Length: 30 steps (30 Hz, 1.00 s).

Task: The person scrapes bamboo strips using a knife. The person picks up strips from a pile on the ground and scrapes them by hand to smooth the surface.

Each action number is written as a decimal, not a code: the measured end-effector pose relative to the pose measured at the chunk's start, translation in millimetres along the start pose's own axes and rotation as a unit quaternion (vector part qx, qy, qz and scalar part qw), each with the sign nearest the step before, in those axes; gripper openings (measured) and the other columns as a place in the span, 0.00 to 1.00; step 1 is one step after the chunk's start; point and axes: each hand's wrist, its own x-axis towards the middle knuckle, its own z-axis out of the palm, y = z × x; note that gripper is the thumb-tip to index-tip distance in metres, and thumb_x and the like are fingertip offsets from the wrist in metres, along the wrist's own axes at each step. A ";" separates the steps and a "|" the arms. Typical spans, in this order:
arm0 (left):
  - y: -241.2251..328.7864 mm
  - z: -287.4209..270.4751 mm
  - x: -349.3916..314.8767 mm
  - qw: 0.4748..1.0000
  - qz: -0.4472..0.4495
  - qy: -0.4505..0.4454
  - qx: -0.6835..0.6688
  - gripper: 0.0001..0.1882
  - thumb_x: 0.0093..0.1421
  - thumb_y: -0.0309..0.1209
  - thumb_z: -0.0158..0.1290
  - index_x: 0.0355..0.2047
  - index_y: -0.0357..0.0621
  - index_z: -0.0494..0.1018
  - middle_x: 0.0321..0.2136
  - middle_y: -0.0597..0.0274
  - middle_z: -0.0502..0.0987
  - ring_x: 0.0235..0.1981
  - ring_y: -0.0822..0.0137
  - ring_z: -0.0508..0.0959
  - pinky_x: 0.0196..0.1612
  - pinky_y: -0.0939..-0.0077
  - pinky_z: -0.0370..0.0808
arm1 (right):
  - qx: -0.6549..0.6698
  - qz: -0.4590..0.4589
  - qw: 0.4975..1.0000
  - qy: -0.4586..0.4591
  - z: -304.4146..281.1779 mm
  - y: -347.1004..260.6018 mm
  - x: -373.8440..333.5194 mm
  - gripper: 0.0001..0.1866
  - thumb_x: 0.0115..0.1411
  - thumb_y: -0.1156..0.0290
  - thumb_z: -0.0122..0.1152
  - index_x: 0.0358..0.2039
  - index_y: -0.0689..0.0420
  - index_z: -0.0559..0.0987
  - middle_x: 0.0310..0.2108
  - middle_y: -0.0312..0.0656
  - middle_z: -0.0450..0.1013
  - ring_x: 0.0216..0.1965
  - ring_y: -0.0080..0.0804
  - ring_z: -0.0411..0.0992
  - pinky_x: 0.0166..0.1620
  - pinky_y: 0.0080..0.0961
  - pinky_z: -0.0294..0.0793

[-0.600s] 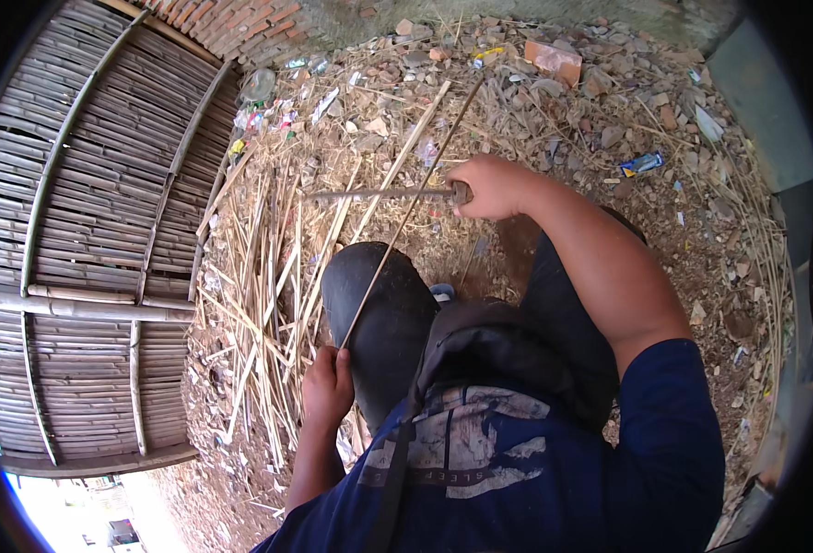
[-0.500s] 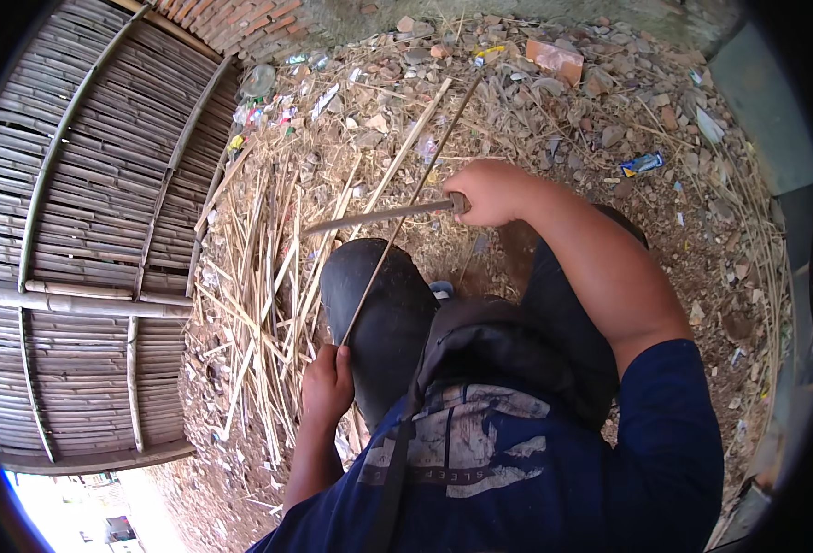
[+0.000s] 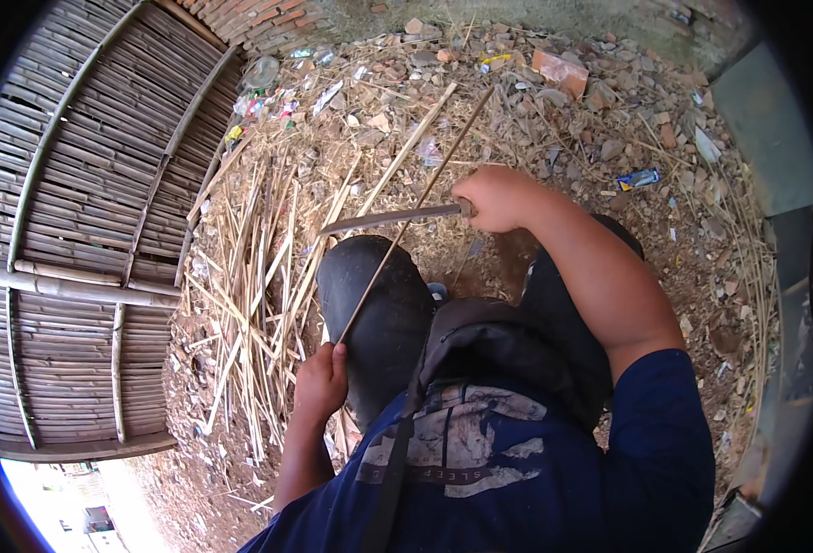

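My left hand [image 3: 321,380] is closed around the near end of a long thin bamboo strip [image 3: 384,262], which slants up and away to the right, passing over my left knee. In my right hand [image 3: 493,197] is the handle of a machete [image 3: 390,218]. Its dark, narrow blade points left and crosses the strip just beyond the knee, lying against it or very close to it. The fingers of my right hand wrap the grip and are partly turned out of sight.
Many split bamboo strips [image 3: 257,304] lie in a loose pile to the left of my knee. A bamboo slat wall [image 3: 84,203] stands at the left. Broken bricks, stones and litter cover the far ground, with a blue wrapper [image 3: 638,179] at the right.
The machete's blade has turned to show more of its flat side and sits slightly farther right. The strip's far end has shifted a little right and down. Both hands keep their hold.
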 end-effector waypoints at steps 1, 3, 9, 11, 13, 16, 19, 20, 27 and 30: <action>-2.8 0.6 1.4 1.000 0.005 -0.003 -0.005 0.21 0.72 0.43 0.42 0.29 0.39 0.68 0.24 0.37 0.76 0.30 0.33 0.77 0.34 0.42 0.70 | 0.001 -0.005 1.000 -0.016 -1.5 -2.7 -0.3 0.14 0.51 0.63 0.69 0.36 0.55 0.80 0.30 0.48 0.77 0.37 0.50 0.77 0.40 0.45 0.75; -9.6 4.0 4.5 1.000 0.014 -0.010 -0.013 0.21 0.72 0.43 0.42 0.28 0.38 0.68 0.24 0.37 0.75 0.31 0.33 0.76 0.34 0.42 0.70 | 0.018 -0.011 0.999 -0.027 -1.8 -2.7 -0.2 0.15 0.51 0.62 0.69 0.36 0.55 0.80 0.30 0.49 0.77 0.37 0.50 0.77 0.41 0.45 0.75; -8.4 5.1 5.7 1.000 0.019 -0.009 -0.016 0.21 0.72 0.42 0.41 0.29 0.38 0.69 0.24 0.36 0.75 0.31 0.33 0.76 0.34 0.42 0.69 | 0.061 0.018 0.998 -0.003 3.5 13.1 2.6 0.16 0.50 0.63 0.69 0.37 0.57 0.80 0.32 0.50 0.78 0.38 0.50 0.78 0.41 0.44 0.76; -6.1 3.4 4.9 1.000 0.016 -0.011 -0.016 0.21 0.72 0.42 0.41 0.29 0.38 0.69 0.24 0.37 0.75 0.30 0.33 0.76 0.34 0.42 0.69 | 0.049 0.033 0.998 -0.025 -2.7 10.3 1.8 0.17 0.50 0.63 0.69 0.38 0.58 0.80 0.33 0.50 0.78 0.39 0.50 0.78 0.41 0.44 0.75; -6.5 2.2 5.0 1.000 0.018 -0.013 -0.019 0.21 0.72 0.43 0.41 0.29 0.38 0.69 0.24 0.37 0.75 0.30 0.33 0.76 0.33 0.42 0.69 | 0.033 0.027 0.999 -0.026 -3.8 7.6 0.4 0.16 0.50 0.63 0.69 0.37 0.58 0.80 0.33 0.50 0.78 0.39 0.50 0.78 0.41 0.45 0.75; -9.2 2.5 6.1 0.999 0.021 -0.016 -0.024 0.21 0.72 0.43 0.41 0.29 0.38 0.69 0.24 0.37 0.75 0.30 0.33 0.76 0.33 0.42 0.69 | 0.026 0.010 0.999 -0.023 0.3 10.0 2.1 0.16 0.50 0.63 0.69 0.37 0.58 0.80 0.33 0.50 0.78 0.39 0.50 0.78 0.42 0.45 0.76; -10.4 2.2 6.7 0.999 0.016 -0.020 -0.019 0.21 0.72 0.43 0.41 0.29 0.38 0.69 0.24 0.37 0.75 0.30 0.34 0.76 0.34 0.43 0.70 | 0.027 0.004 0.999 -0.021 0.3 10.4 2.8 0.16 0.50 0.63 0.69 0.36 0.57 0.80 0.32 0.50 0.78 0.39 0.50 0.78 0.42 0.45 0.75; -10.9 2.5 6.7 0.999 0.019 -0.018 -0.021 0.21 0.72 0.43 0.41 0.29 0.38 0.69 0.24 0.37 0.75 0.30 0.34 0.76 0.34 0.43 0.70 | 0.028 0.004 0.999 -0.021 -0.4 10.1 2.7 0.15 0.49 0.63 0.69 0.35 0.57 0.80 0.32 0.50 0.78 0.39 0.50 0.78 0.42 0.45 0.75; -10.4 1.9 6.7 0.999 0.017 -0.022 -0.030 0.21 0.73 0.43 0.41 0.29 0.38 0.69 0.23 0.38 0.75 0.30 0.34 0.76 0.33 0.44 0.70 | 0.036 0.015 0.999 -0.019 -1.1 10.3 0.3 0.15 0.50 0.61 0.70 0.35 0.56 0.80 0.32 0.49 0.78 0.39 0.50 0.78 0.41 0.46 0.75; -11.0 2.1 6.9 0.999 0.015 -0.019 -0.024 0.22 0.73 0.43 0.41 0.29 0.38 0.69 0.23 0.38 0.75 0.29 0.34 0.76 0.33 0.44 0.70 | 0.032 0.022 0.999 -0.024 -3.3 7.2 0.1 0.15 0.50 0.61 0.70 0.34 0.56 0.80 0.31 0.49 0.78 0.38 0.49 0.78 0.41 0.46 0.75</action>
